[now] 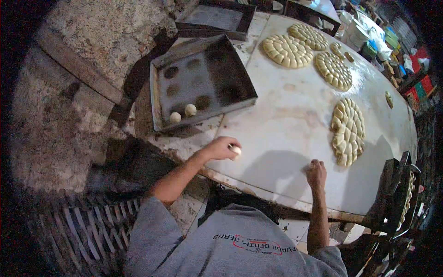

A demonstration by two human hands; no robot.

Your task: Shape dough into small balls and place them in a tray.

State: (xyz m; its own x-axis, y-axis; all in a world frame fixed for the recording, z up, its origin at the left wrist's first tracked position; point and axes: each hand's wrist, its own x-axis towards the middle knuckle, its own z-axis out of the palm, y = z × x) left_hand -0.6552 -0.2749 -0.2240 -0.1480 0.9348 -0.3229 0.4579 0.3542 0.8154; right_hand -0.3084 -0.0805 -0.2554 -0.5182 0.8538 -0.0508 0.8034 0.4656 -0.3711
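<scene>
My left hand [220, 148] is closed round a pale dough ball [236, 153], just above the near left part of the white tabletop [281, 124]. Two similar dough balls [190, 110] sit in the near corner of a dark square baking tray [189, 76], beyond my left hand. My right hand [316, 172] is held over the near part of the tabletop with its fingers curled in. Whatever it may hold is hidden. To the right of it lies an oblong slab of dough pieces [348, 131] pressed together.
Round slabs of divided dough [287, 51] lie toward the far side, with small dough scraps [389, 99] near the right edge. Another dark tray [214, 18] stands behind the first. A dark metal device [399, 194] stands at the near right corner. Cluttered containers [357, 34] fill the far right.
</scene>
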